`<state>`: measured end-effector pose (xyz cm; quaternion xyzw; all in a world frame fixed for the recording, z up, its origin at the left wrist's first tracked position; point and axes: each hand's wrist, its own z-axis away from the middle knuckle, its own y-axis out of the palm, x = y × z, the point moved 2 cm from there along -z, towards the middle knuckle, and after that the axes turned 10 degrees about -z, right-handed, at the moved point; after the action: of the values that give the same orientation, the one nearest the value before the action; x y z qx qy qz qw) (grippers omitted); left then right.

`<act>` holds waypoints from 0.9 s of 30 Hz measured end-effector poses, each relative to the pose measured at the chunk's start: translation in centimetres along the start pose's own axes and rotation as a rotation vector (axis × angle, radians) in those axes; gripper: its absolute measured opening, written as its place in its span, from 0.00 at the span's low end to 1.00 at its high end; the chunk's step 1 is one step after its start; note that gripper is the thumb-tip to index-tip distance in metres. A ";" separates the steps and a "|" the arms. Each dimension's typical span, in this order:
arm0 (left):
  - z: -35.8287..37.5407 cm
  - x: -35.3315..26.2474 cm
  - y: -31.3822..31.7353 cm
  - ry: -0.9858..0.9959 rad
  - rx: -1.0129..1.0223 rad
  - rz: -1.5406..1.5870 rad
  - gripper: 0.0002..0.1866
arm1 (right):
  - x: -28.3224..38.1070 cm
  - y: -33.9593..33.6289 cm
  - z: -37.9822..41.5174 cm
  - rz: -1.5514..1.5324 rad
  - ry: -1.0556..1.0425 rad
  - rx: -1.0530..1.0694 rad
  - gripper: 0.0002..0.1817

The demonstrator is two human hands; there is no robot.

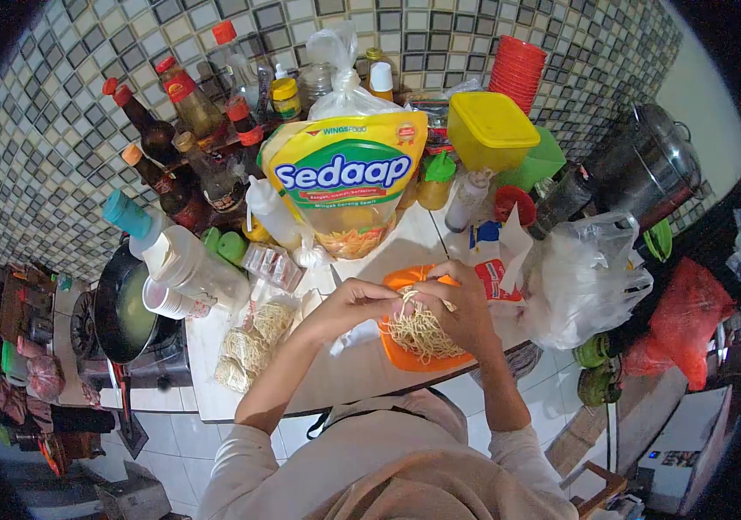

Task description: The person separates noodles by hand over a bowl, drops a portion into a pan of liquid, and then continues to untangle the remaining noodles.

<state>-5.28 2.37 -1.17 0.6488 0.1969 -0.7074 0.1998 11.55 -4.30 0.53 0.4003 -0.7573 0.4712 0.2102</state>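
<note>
Over an orange tray (398, 355) on the table, my left hand (355, 308) and my right hand (461, 305) meet with fingers closed on pale curly noodles (427, 334). Most of the noodles lie in the tray beneath my fingers. My left hand comes in from the left, its fingertips pinching strands; my right hand curls over the clump from the right, and its fingertips are partly hidden. Left of my left forearm lies a clear pack of noodle cakes (253, 345). A knife blade (336, 276) shows just behind my left hand.
A large yellow Sedaap pouch (344, 178) stands behind the tray. Sauce bottles (188, 104) crowd the back left. A wok (132, 303) with liquid sits on the stove at left. White plastic bags (591, 277) and a yellow-lidded container (493, 130) are at right.
</note>
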 end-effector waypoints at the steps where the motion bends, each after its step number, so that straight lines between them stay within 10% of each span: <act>1: 0.0 0.0 0.0 -0.048 0.029 0.041 0.12 | 0.0 0.0 0.1 0.041 -0.059 -0.026 0.07; 27: -0.1 1.0 2.0 0.119 -0.362 -0.036 0.11 | -0.2 2.4 0.7 -0.532 0.304 -0.199 0.09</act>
<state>-4.18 0.71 -2.18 0.6394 0.3440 -0.6241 0.2887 9.77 -4.26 -1.29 0.4869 -0.6285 0.3774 0.4749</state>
